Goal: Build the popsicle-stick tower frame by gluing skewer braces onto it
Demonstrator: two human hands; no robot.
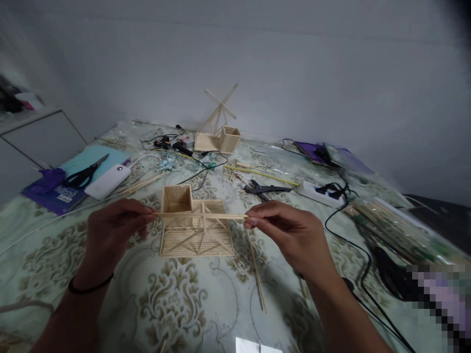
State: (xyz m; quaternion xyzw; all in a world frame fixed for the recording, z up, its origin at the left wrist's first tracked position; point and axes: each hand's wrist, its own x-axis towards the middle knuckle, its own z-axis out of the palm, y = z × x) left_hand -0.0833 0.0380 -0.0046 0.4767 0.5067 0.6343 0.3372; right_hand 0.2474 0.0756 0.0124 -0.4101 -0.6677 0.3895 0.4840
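patterned table cover [176, 304] spreads under a stick-built model [196, 230]. left hand [112, 233] and right hand [290, 235] each pinch an end of one thin stick [200, 215], held level just above the model. scissors [86, 174] lie at ten o'clock, a finished windmill [219, 132] at twelve.

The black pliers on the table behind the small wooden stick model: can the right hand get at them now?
Probably yes, but not at once. The black pliers lie uncovered just beyond the right hand, with nothing between; however, that hand pinches one end of the thin wooden stick.
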